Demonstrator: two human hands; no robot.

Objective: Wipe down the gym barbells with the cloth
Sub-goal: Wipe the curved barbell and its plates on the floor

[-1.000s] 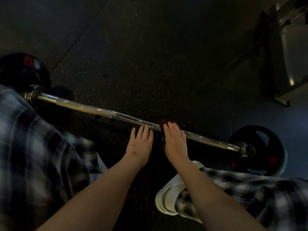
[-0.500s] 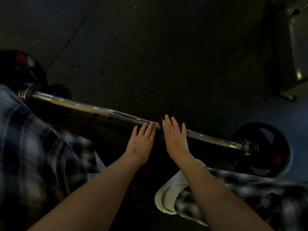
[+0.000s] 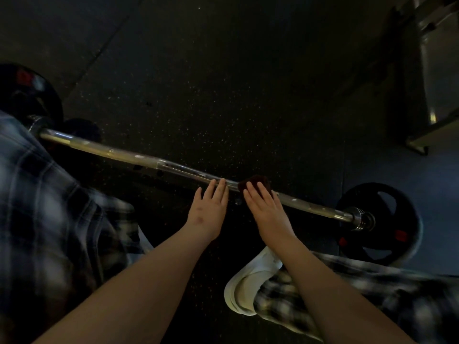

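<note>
A chrome barbell (image 3: 139, 158) lies across the dark gym floor, running from upper left to lower right, with a black weight plate at each end (image 3: 387, 219). A dark red cloth (image 3: 258, 181) is draped over the bar near its middle. My right hand (image 3: 267, 208) lies flat with straight fingers pressing on that cloth. My left hand (image 3: 211, 209) is just beside it, fingers straight, fingertips resting on the bare bar.
The left plate (image 3: 27, 93) sits at the far left edge. My knees in plaid trousers (image 3: 49, 219) flank the bar, and a white shoe (image 3: 246, 286) is under my right arm. A metal rack frame (image 3: 432, 95) stands at the upper right.
The cloth, nearly hidden under my right fingers half a second ago, shows again beyond the fingertips. Both hands stay on the bar's middle; the view has shifted slightly.
</note>
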